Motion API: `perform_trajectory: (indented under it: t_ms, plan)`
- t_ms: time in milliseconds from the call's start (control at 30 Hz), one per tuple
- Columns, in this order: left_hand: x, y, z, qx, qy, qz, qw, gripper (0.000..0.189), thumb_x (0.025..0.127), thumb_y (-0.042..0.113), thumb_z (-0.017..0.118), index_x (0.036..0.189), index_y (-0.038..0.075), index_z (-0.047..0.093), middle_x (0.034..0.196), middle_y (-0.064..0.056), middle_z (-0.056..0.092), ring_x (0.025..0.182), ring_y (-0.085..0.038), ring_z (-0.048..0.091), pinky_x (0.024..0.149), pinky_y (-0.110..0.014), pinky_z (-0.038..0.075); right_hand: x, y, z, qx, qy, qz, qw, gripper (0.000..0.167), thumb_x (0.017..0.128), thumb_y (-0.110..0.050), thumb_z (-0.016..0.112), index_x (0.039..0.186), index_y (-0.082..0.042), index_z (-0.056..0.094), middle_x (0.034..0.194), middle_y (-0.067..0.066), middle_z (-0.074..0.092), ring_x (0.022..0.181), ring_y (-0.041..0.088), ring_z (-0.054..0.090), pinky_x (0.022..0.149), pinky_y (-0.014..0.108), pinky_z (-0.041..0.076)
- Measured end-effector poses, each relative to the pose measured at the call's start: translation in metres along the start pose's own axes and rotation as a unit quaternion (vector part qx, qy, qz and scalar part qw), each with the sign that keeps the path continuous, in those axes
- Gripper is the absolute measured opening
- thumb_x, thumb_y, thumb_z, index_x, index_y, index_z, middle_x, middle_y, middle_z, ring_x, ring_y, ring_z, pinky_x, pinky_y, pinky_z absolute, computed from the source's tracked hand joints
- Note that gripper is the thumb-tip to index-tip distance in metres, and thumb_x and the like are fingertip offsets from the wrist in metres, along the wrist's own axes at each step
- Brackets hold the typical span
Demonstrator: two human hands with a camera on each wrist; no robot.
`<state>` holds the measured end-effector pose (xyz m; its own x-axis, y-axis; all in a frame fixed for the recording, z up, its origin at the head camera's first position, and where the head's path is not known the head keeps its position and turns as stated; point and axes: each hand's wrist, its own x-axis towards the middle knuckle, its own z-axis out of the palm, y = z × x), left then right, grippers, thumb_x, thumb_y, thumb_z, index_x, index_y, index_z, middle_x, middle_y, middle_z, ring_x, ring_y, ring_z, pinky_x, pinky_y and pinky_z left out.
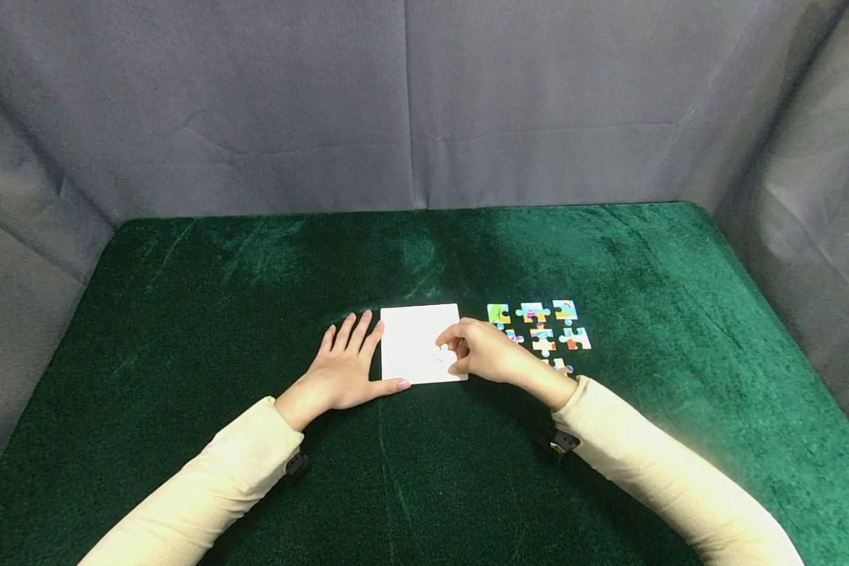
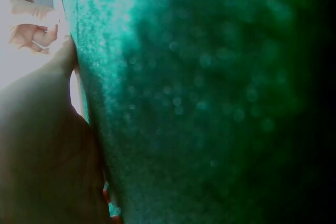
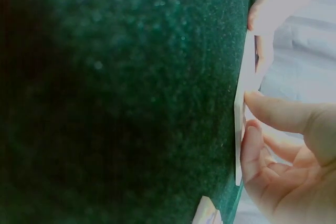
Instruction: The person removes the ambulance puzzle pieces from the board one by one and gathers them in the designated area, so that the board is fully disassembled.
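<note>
A white rectangular board (image 1: 417,338) lies flat on the green cloth in the head view. My left hand (image 1: 347,373) rests at its left edge, fingers spread and straight, the thumb over the near-left corner. Over the board's right part, my right hand (image 1: 486,351) has its thumb and fingers bent around a small pale puzzle piece (image 1: 442,355), low against the white surface. The right wrist view shows the thumb (image 3: 278,113) and curled fingers right at the board's face (image 3: 242,98); they mostly hide the piece there.
To the right of the board, colourful puzzle pieces (image 1: 534,312) lie apart in rows, some partly hidden by my right hand and forearm. A green velvety cloth (image 1: 255,267) covers the table. Grey curtains (image 1: 269,102) hang behind and at both sides.
</note>
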<state>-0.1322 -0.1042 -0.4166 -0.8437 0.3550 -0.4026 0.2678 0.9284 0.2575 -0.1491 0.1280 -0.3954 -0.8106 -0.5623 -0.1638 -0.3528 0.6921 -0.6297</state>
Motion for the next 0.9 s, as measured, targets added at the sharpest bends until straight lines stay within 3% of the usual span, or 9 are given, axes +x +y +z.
perform_trajectory:
  t_ms: [500,900]
  plan:
    - [0.001,-0.001,0.001,-0.001,-0.002,-0.002,1.0,0.099,0.087,0.069,0.047,0.155,0.01,0.006,0.162,-0.014,-0.003,0.15,-0.037,-0.004,0.12,-0.056,0.0,-0.004,0.004,-0.005,0.044,0.007,0.024,0.9987,0.021,0.09,-0.004,0.06,0.109,-0.006,0.068,0.087,0.008,0.065,0.07,0.011,0.049,0.063,0.022,0.039]
    - [0.0,0.001,0.0,-0.007,0.001,-0.004,1.0,0.098,0.087,0.068,0.048,0.155,0.01,0.008,0.162,-0.014,-0.002,0.15,-0.037,-0.004,0.12,-0.056,0.0,-0.01,0.003,-0.018,0.075,0.007,0.031,0.9967,0.017,0.09,-0.009,0.063,0.101,0.001,0.071,0.099,0.015,0.071,0.081,0.014,0.061,0.072,0.024,0.049]
